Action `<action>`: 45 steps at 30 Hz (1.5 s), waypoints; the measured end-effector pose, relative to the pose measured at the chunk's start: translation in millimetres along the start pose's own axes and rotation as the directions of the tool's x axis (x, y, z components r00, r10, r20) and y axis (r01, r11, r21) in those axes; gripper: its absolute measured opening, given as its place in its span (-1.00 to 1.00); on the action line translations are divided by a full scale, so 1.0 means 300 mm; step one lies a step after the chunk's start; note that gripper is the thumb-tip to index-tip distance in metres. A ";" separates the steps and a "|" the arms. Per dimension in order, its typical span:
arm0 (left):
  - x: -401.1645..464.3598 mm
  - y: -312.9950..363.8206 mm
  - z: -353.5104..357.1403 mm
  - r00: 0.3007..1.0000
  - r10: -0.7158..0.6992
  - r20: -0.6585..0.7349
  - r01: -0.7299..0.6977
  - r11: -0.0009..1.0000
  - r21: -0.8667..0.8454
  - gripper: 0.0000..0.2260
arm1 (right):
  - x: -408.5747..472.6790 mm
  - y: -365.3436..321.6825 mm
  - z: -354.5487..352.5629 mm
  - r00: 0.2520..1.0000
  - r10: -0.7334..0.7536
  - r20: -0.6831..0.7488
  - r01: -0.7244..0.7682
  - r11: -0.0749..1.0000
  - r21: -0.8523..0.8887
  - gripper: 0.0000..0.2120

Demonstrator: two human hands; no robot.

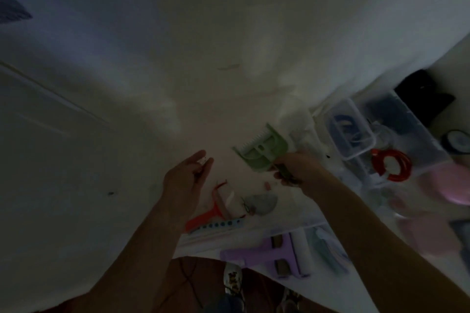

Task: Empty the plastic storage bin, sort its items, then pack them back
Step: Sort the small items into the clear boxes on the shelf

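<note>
One clear plastic storage bin (404, 132) sits at the far right on the pale floor (127, 134), with one smaller clear lidded box (348, 129) inside it and one red coiled cord (391, 165) at its near rim. Right hand (297, 170) clamped on the handle of one green toothed scoop (262, 151), lifted just left of the bin. Left hand (188, 175) hangs loosely open, something tiny at its fingertips, too blurred to name. Below lie one orange-handled tool (206, 216), one grey pouch (262, 203) and one purple plastic frame (274, 254).
</note>
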State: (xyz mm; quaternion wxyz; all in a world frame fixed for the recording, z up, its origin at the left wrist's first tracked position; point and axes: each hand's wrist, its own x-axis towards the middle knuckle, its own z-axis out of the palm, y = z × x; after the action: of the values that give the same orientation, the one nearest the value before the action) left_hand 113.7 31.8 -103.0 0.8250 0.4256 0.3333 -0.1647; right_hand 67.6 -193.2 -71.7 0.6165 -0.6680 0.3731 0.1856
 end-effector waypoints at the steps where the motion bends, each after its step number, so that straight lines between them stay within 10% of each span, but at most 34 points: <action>1: -0.033 -0.007 0.024 0.999 0.000 0.035 -0.002 0.999 0.054 -0.76 | -0.041 -0.002 -0.017 1.000 -0.019 0.002 0.019 1.000 0.020 -0.87; 7: -0.323 -0.122 0.309 0.943 -0.001 0.333 -0.105 0.948 0.300 -0.80 | -0.347 0.084 -0.300 0.968 -0.181 -0.172 0.212 0.960 0.184 -0.92; 12: -0.515 -0.410 0.490 0.822 -0.285 0.493 0.045 0.895 0.443 -0.86 | -0.600 0.390 -0.628 0.916 -0.059 -0.397 0.191 0.934 0.302 -0.88; 21: -0.569 -0.899 0.491 0.863 -0.485 0.144 0.242 0.645 0.725 -0.87 | -0.466 1.021 -0.871 0.805 0.505 -0.311 -0.364 0.835 0.413 -0.89; 31: -0.462 -1.040 0.487 0.937 -0.345 0.049 0.200 0.646 0.737 -0.75 | -0.308 0.956 -0.851 0.742 0.073 -0.667 -0.259 0.948 -0.185 -0.53; 36: -0.424 -1.041 0.509 0.973 -0.232 0.012 0.170 0.745 0.644 -0.79 | -0.177 0.703 -0.706 0.984 0.011 -0.178 0.074 0.884 0.462 -0.75; 45: -0.339 -0.971 0.506 0.994 -0.112 0.011 0.080 0.779 0.622 -0.81 | 0.073 0.607 -0.610 0.943 0.189 -0.273 -0.041 0.882 0.470 -0.88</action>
State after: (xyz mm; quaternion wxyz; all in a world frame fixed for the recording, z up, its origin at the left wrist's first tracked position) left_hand -59.5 -262.7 -142.4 0.6377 0.6513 0.2622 -0.3168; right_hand -89.3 -368.0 -180.7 0.6774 -0.5010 0.5381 0.0219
